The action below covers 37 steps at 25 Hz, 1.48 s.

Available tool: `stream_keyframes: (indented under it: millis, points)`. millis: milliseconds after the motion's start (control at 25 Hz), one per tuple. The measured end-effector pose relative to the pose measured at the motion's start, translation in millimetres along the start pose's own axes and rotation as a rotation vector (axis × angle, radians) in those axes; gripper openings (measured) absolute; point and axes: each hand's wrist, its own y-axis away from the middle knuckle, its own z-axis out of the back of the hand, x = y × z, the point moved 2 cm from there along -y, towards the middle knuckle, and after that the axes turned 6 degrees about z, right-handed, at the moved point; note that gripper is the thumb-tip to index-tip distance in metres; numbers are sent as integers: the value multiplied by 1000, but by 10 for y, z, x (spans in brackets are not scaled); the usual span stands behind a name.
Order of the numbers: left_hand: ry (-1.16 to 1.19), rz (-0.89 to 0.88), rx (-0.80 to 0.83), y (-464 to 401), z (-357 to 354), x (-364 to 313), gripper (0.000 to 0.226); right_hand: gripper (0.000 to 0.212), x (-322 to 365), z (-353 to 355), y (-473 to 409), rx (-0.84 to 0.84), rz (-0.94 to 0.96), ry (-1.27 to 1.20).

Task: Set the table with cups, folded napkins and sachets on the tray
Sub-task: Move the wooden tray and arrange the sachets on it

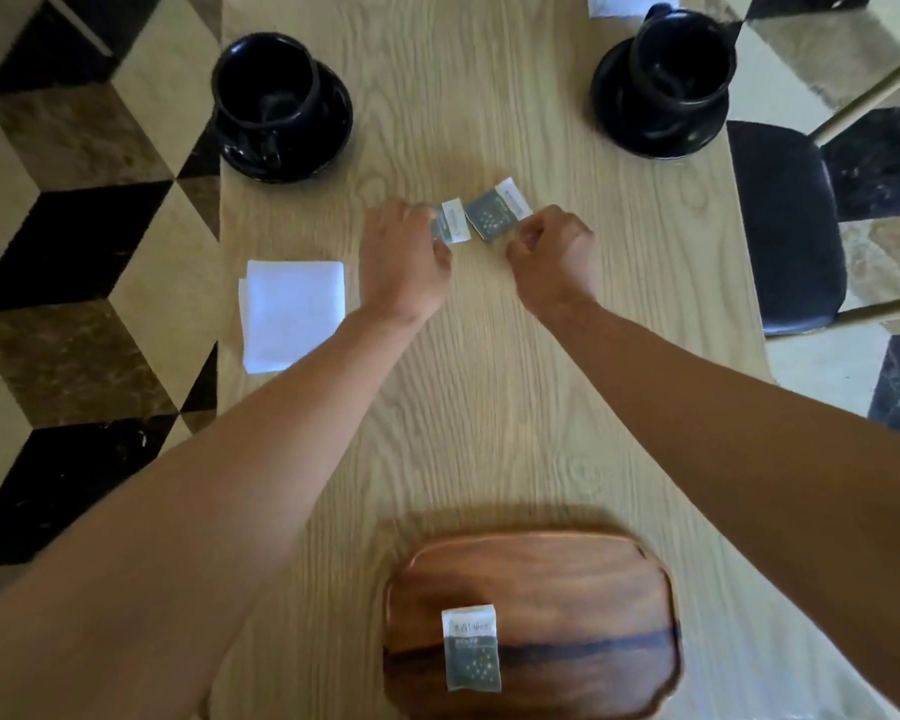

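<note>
Both my arms reach out over the light wooden table (489, 407). My left hand (404, 257) pinches a grey-and-white sachet (450, 227) at the table's middle. My right hand (554, 252) is curled with its fingertips on the lower edge of a second sachet (497, 213), which lies tilted just beside the first. A third sachet (471, 649) lies on the dark wooden tray (583, 589) near me. Two black cups on saucers stand at the far left (276, 96) and far right (668, 75). A folded white napkin (293, 313) lies at the left edge.
Another white napkin (632, 2) is partly visible at the top edge behind the right cup. A dark-seated chair (785, 226) stands to the right of the table. The floor around has a black, cream and brown cube pattern.
</note>
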Motion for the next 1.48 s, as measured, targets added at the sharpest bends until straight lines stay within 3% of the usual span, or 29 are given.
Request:
stream_keyframes:
  millis: [160,440,560,720,840,1000,1160,1480]
  points:
    - [-199,-100,-14,-303,-144,-53,44,49,4,-81,-287,31,-42,80]
    - [-158,-88,-6,-282,-137,40,29,34,-2,-141,-234,42,-3,62]
    - [16,22,-32,-191,-92,68,22,27,-5,-116,-194,38,-36,-73]
    - [417,172,-82,73,-15,86,8,19,-7,-22,-6,23,-42,-227]
    - [542,237,-137,357,31,50,9,17,46,153,247,37,-50,-439]
    - [803,495,-37,872,85,-86,17,22,66,448,738,189,1,-685]
    - [1180,702,89,1644,185,-349,31,23,-160,722,1303,298,11,-552]
    - [1291,783,168,2933,136,-804,6,27,-640,1214,2333,258,-92,-531]
